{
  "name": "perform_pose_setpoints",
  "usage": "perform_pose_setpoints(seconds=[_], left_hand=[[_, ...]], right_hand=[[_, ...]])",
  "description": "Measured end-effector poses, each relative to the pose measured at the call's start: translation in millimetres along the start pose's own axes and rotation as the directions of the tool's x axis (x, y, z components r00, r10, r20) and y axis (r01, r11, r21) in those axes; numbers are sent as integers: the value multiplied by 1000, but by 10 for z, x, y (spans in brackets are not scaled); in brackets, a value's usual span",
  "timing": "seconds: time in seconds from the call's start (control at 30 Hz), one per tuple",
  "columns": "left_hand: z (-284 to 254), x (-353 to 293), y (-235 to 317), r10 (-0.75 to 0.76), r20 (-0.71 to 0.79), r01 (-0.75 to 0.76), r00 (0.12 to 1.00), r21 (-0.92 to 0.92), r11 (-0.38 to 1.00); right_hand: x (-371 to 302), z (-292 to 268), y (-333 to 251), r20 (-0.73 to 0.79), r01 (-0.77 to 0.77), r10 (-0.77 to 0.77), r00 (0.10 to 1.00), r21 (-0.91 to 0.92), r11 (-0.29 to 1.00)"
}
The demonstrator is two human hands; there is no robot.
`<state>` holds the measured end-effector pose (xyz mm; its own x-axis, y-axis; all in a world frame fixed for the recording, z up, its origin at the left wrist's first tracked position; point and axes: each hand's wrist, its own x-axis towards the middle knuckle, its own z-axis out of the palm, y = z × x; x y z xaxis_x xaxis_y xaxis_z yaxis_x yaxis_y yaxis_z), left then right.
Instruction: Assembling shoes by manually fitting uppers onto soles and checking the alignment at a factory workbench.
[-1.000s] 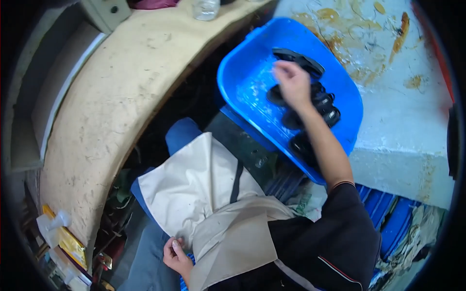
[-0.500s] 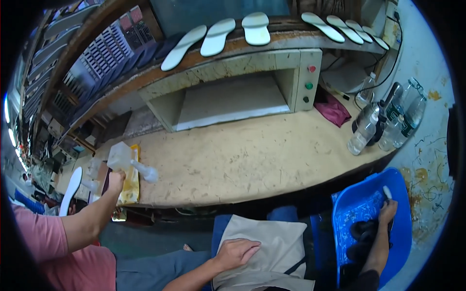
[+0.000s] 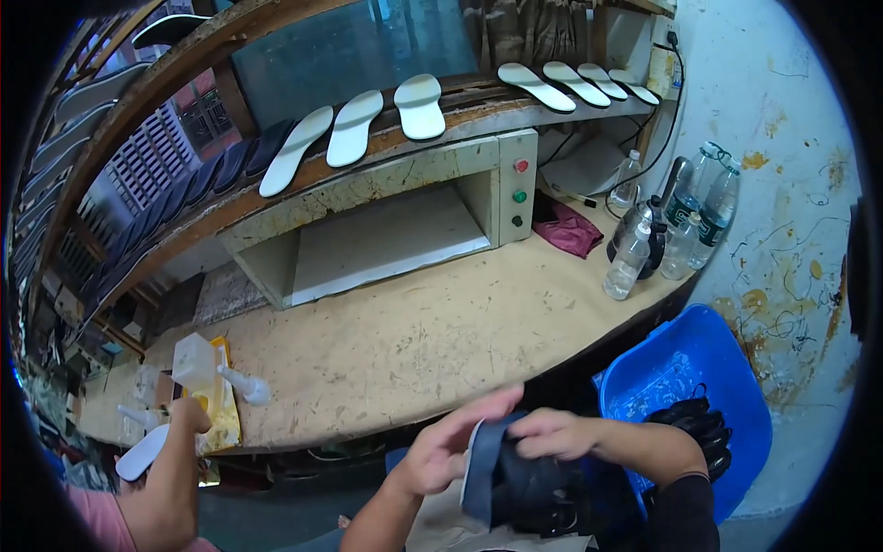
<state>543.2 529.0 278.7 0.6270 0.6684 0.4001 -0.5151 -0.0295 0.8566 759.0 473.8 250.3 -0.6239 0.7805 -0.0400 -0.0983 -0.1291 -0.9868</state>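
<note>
A black shoe (image 3: 529, 488) with a blue-grey outer face is tilted up above my lap. My right hand (image 3: 556, 434) is closed on its upper edge, thumb and fingers bent around it. At the shoe's left side is my left hand (image 3: 441, 449), fingers stretched out and slightly blurred, the thumb side near or against the blue-grey face. Below the shoe, part of a beige apron (image 3: 441, 526) shows on my lap. The blue basin (image 3: 750, 396) stands to my right with several black shoes (image 3: 699, 428) in it.
On the bench (image 3: 395, 359) stand a metal box with a wide opening (image 3: 368, 207), plastic bottles (image 3: 628, 262) and a maroon cloth (image 3: 567, 228). White soles (image 3: 349, 129) line the shelf above. At left, a co-worker's hand (image 3: 191, 416) is near a white sole (image 3: 144, 453) and a squeeze bottle (image 3: 244, 385).
My right hand has come out of the basin to my lap with a black shoe. My left hand has risen from the apron to it. The view has turned right; the co-worker's sole is lower.
</note>
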Motion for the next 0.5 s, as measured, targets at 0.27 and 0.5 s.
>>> perform_pose_setpoints(seconds=[0.27, 0.5], left_hand=[[-699, -1297, 147, 266, -520, -41, 812, 403, 914], [-874, -2028, 383, 287, -746, 513, 602, 635, 578]], right_hand=[[1212, -709, -690, -238, 62, -659, 714, -916, 397], [1023, -2626, -1937, -133, -632, -951, 278, -771, -77]])
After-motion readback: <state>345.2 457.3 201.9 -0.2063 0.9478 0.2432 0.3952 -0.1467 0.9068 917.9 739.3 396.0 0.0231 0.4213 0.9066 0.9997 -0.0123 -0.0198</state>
